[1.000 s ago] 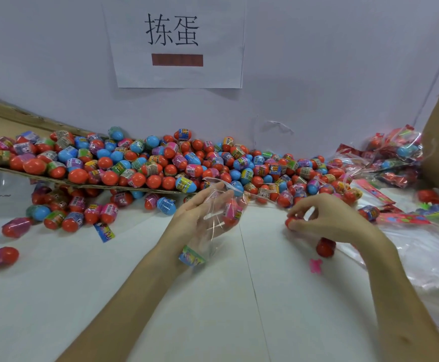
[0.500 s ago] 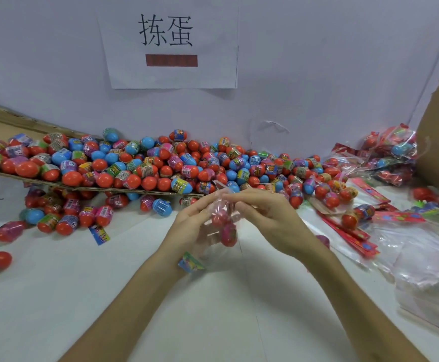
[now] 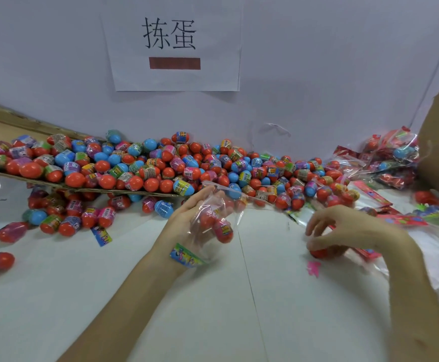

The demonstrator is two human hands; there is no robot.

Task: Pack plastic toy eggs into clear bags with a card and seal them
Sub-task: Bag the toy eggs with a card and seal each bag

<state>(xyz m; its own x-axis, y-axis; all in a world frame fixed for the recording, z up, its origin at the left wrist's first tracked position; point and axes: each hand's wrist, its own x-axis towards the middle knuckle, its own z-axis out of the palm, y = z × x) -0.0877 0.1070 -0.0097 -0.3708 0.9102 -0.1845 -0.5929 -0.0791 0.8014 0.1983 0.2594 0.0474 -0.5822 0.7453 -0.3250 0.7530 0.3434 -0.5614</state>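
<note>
Head view: a person's two bare arms reach over a white surface [image 3: 160, 309] toward a heap of toy eggs.
Left grip [image 3: 184, 223]: palm up, fingers curled round a clear bag [image 3: 213, 205] and holding it just above the surface.
Clear bag: mouth turned toward the heap; two red-bottomed eggs [image 3: 222, 229] lie inside, touching each other.
Card [image 3: 187, 256]: a bright printed strip at the bag's lower end, beside the left wrist.
Right grip [image 3: 349, 231]: well apart from the bag, low over the surface, fingers curled and blurred; the thumb lies over a red egg [image 3: 317, 253], but whether that egg is actually held cannot be told.
Egg heap [image 3: 160, 168]: red, blue and pink eggs spill off a cardboard sheet [image 3: 56, 182] along the wall.
Packed bags [image 3: 393, 155]: piled at far right, against the wall.
Red card strips [image 3: 372, 192]: lying beyond the right grip.
Pink scrap [image 3: 313, 268]: on the surface just beside the red egg.
Sign [image 3: 174, 48]: white paper on the wall, two black characters above a red bar.
</note>
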